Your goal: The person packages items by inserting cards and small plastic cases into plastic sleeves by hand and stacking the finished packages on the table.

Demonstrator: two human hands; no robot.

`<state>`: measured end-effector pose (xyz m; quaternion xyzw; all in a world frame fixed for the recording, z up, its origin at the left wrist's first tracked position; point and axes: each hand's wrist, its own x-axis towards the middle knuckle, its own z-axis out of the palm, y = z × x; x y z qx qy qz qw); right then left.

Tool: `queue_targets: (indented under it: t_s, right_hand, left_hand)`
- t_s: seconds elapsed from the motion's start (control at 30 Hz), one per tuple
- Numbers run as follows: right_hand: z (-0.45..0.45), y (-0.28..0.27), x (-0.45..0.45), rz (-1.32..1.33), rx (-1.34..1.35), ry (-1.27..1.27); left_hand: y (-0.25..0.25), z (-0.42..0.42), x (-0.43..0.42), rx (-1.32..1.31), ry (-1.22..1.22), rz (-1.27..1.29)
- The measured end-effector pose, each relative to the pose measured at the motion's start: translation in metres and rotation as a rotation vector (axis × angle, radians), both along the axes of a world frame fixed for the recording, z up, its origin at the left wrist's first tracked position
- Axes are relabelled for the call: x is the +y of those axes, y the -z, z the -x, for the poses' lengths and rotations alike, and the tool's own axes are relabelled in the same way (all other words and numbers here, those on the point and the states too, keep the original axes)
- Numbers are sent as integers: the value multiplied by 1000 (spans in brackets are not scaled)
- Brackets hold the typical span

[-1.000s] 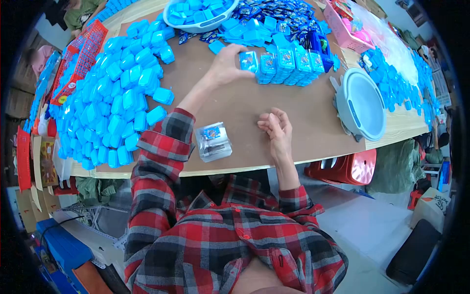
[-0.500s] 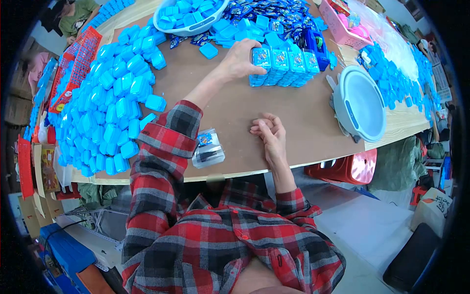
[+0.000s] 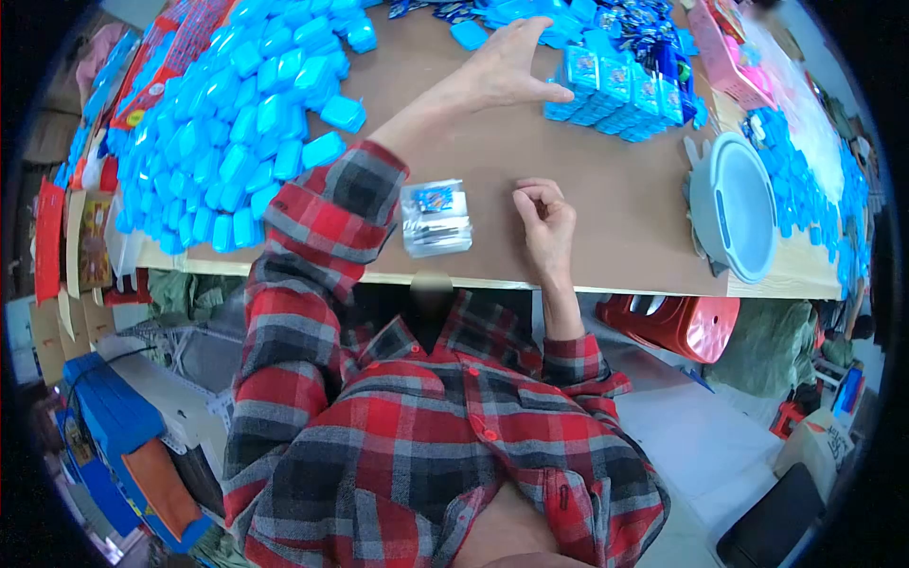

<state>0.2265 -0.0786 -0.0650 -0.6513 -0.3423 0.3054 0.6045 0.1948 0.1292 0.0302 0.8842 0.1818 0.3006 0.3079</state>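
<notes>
My left hand [image 3: 507, 68] is open, thumb and fingers spread, just left of a block of stacked small blue boxes [image 3: 615, 90] with printed tops. The thumb tip comes close to the nearest box; I cannot tell whether it touches. My right hand [image 3: 547, 227] rests on the brown tabletop near the front edge, fingers curled in and nothing visible in them. Between my forearms lies a flat stack of clear plastic bags [image 3: 436, 232] with a colourful printed piece [image 3: 436, 199] on it.
A large heap of blue plastic cases [image 3: 237, 123] covers the left side. Blue printed packets [image 3: 639, 24] lie at the back. To the right stand a light blue basin [image 3: 734, 208] and a pink basket [image 3: 729, 62]. A red stool [image 3: 701, 327] sits below the table edge.
My left hand has let go of the stacked boxes and opened beside them. My right hand stays curled on the table. The whole view has shifted, with the tabletop now higher in it.
</notes>
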Motion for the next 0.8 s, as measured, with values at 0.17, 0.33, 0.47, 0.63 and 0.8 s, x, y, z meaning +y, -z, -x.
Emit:
queue_targets:
  t_s: [0.17, 0.33, 0.47, 0.63, 0.8]
  right_hand:
    - [32, -6, 19, 6, -470, -55]
    - [48, -4, 28, 138, -805, -53]
    - [46, -2, 28, 149, -393, -133]
    - [46, 3, 27, 107, -399, -111]
    - [42, -4, 24, 77, -511, -61]
  left_hand:
    - [4, 93, -39, 2, -32, -172]
    - [44, 168, -98, 118, -76, -271]
    - [69, 195, -129, 277, -24, -229]
    - [87, 202, -140, 269, -42, -193]
    - [90, 203, -142, 293, -59, -190]
